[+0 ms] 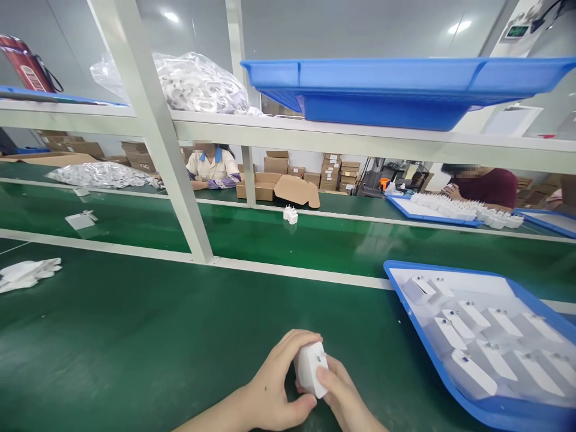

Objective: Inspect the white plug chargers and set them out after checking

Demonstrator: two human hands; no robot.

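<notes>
Both my hands hold one small white charger plug (311,366) low over the green mat (148,336) near the front edge. My left hand (274,384) wraps round its left side with curled fingers. My right hand (344,396) pinches its right side, thumb on the front face. A blue tray (486,411) lined with a white sheet holds several more white chargers (472,372) just right of my hands.
A green conveyor belt (342,243) runs behind a white frame post (155,132), carrying two white plugs (290,214). Overhead shelf bears a blue tray (396,84) and bagged white cables (198,84). Two people sit across, with cardboard boxes (270,177). White wrappers (27,273) lie at left.
</notes>
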